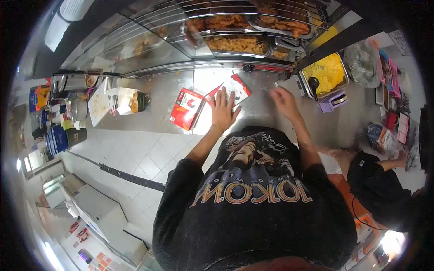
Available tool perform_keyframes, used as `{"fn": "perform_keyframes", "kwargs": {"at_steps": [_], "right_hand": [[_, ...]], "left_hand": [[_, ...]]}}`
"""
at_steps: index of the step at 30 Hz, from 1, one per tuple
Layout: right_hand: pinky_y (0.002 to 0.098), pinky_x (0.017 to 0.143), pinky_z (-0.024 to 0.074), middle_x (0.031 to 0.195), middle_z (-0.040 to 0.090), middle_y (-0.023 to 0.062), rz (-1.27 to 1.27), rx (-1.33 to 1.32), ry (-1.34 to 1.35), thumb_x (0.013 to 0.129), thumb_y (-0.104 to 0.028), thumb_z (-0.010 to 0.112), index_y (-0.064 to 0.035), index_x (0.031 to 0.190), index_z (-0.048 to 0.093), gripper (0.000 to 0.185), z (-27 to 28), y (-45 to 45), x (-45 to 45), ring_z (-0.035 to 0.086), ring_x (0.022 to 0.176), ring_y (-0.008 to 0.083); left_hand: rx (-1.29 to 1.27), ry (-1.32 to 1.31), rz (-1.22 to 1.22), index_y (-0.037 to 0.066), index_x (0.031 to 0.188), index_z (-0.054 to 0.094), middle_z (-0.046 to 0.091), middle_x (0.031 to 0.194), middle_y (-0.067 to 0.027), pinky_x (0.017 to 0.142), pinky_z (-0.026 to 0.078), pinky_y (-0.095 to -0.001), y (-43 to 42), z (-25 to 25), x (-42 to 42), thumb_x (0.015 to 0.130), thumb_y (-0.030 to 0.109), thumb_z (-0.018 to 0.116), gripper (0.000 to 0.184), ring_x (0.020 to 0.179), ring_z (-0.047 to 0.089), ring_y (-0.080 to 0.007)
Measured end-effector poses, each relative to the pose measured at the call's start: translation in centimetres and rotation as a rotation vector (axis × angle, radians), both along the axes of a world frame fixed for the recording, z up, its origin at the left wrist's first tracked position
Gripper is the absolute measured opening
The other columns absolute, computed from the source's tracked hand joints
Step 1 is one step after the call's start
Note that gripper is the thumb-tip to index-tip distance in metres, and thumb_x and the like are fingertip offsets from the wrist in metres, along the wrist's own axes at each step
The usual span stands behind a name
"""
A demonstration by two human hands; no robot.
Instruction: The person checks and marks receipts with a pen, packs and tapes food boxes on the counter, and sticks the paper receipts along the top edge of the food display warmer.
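My left hand (223, 110) lies flat with its fingers spread on a white-and-red food carton (239, 86), pressing it against the steel counter (153, 106). Just left of that hand stands a second red-and-white carton (186, 108). To the right, my right hand (285, 104) is raised over the counter, its fingers curled together. Whatever may be between those fingertips is too small to make out. A purple tape dispenser (333, 101) sits further right, beside a metal tray (344, 81) of yellow food with a black ladle (313, 86) in it.
A glass display case (158, 45) with racks of fried food borders the counter's far side. At left are a white cutting board (99, 106) and red-handled scissors (112, 111). A plastic bag (361, 63) lies at far right. Another person in black (377, 189) is close on my right.
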State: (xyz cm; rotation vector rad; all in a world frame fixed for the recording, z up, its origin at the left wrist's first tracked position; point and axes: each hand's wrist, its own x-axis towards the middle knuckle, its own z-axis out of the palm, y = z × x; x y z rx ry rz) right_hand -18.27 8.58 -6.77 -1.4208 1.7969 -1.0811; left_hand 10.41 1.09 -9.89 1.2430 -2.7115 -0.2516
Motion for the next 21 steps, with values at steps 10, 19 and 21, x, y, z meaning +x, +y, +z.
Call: {"fn": "perform_keyframes", "kwargs": {"at_steps": [10,19,21], "right_hand": [[0.0478,0.075,0.0545,0.087,0.071,0.0218,0.714,0.323,0.716,0.085,-0.043,0.074,-0.0023,0.091,0.073,0.041,-2.2,-16.4,6.1,0.069,0.085,0.0401],[0.0412,0.068,0.0541,0.076,0.070,0.0183,0.259,0.448,0.376,0.085,-0.042,0.076,-0.0017,0.081,0.072,0.041,-5.3,-6.1,-2.0,0.070,0.072,0.0358],[0.0389,0.066,0.0527,0.077,0.071,0.0145,0.071,0.412,0.259,0.087,-0.042,0.075,-0.0026,0.084,0.071,0.040,-4.6,-1.8,-3.1,0.068,0.069,0.0310]], "left_hand": [[-0.002,0.053,-0.126,0.012,0.146,0.048,0.034,0.160,-0.0120,0.121,0.019,-0.0575,-1.1,-1.7,2.4,0.097,0.040,0.057,0.057,0.145,0.033,-0.0383],[0.012,0.075,-0.190,0.012,0.124,0.059,0.045,0.148,-0.0134,0.112,0.026,-0.0670,-3.7,1.1,3.6,0.082,0.038,0.072,0.051,0.142,0.027,-0.0511],[0.037,0.065,-0.230,0.015,0.124,0.059,0.044,0.147,-0.0175,0.109,0.027,-0.0694,-4.9,-0.5,4.0,0.077,0.035,0.074,0.054,0.138,0.028,-0.0547]]}}
